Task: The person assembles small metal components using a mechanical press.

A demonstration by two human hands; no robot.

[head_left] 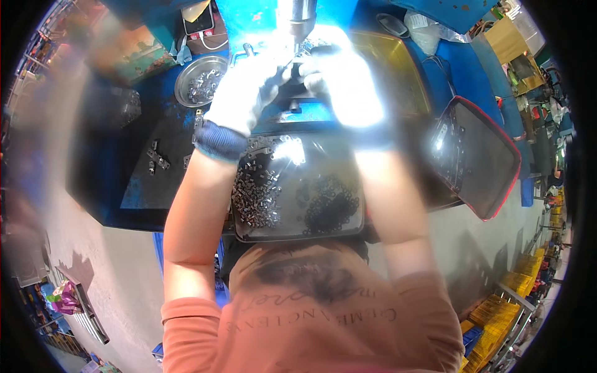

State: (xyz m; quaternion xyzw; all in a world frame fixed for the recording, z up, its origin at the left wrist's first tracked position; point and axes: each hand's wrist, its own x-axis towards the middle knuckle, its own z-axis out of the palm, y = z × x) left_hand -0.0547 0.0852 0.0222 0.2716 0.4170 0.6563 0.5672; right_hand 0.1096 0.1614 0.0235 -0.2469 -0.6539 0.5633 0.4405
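Note:
Both hands wear white gloves and meet under the metal spindle (296, 18) of a blue machine. My left hand (245, 90) has its fingers bent inward, closed beside a small dark fixture (295, 90). From the other side my right hand (351, 87) reaches the same spot, with dark-stained fingertips pressed together. Strong glare hides what the fingers hold, if anything. Below the hands, close to my body, a shallow tray (298, 237) carries small shiny metal pieces (255, 196) on its left and dark ring-like pieces (331, 205) on its right.
A round metal bowl (181, 84) of small parts stands at the left. Linked metal pieces (158, 156) lie on the dark bench. To the right are a yellow tray (398, 65) and a red-rimmed dark tray (488, 177). A phone (199, 23) with a cable sits at the back left.

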